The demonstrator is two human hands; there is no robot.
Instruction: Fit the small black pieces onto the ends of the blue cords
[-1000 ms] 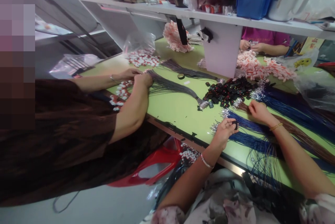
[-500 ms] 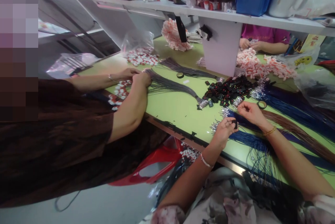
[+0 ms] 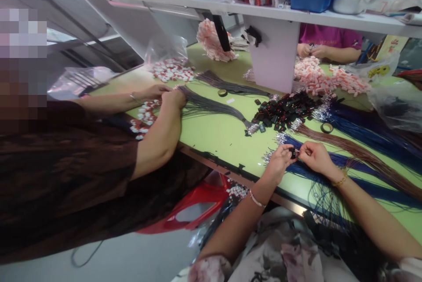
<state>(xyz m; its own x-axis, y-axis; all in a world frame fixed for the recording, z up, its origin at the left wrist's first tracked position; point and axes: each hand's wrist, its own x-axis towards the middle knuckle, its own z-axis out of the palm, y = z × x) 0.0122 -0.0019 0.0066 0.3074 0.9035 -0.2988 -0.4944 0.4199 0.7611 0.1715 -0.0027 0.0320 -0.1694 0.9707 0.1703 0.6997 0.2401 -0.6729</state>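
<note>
My left hand (image 3: 278,163) pinches a small black plastic connector housing (image 3: 292,153) at its fingertips. Close against it, my right hand (image 3: 314,157) has thumb and forefinger pressed together on what looks like a thin wire end, mostly hidden by the fingers. Under and around both hands lie blue wires (image 3: 329,182) with silver crimped tips. Just beyond, a bundle of brown wires (image 3: 349,141) runs to the right. A heap of black connector housings (image 3: 285,111) is behind my hands.
A co-worker's arms (image 3: 161,128) reach over the table at left, by grey wires (image 3: 214,104). Tape rolls (image 3: 327,128) and pink-white connectors (image 3: 316,75) lie farther back. A shelf (image 3: 211,4) overhangs the table; a red stool (image 3: 194,205) stands below its edge.
My right hand has moved down from the brown wires' silver tips to the connector housing in my left hand. The view has shifted slightly.
</note>
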